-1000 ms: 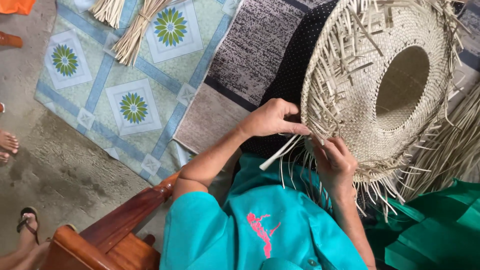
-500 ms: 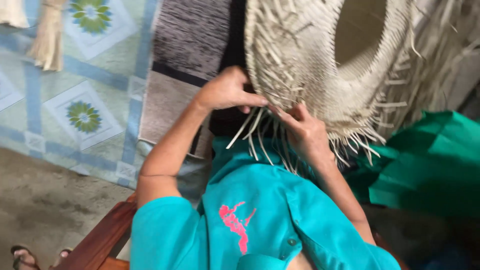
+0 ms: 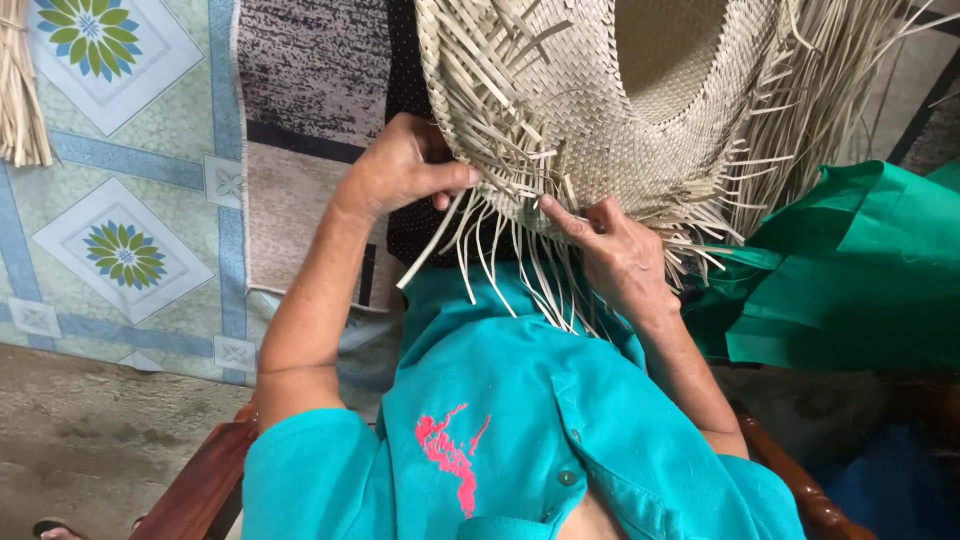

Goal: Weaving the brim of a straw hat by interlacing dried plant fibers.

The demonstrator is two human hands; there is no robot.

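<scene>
Head view, looking down at a seated person in a teal shirt (image 3: 520, 430). At the far left, a bundle of dry straw (image 3: 18, 90) lies on a patterned floor mat (image 3: 130, 200). Further right, the left hand (image 3: 400, 170) is closed on the rim of an unfinished woven straw hat (image 3: 600, 110), thumb pressed against loose strands (image 3: 480, 250) that hang toward the lap. Just right of it, the right hand (image 3: 615, 250) is pinched shut on one strand at the same edge. The hat is held up between both hands, above them. Neat weaving likely calls for strands kept flat, taut and evenly spaced. Green fabric (image 3: 860, 270) is seen at the right.
</scene>
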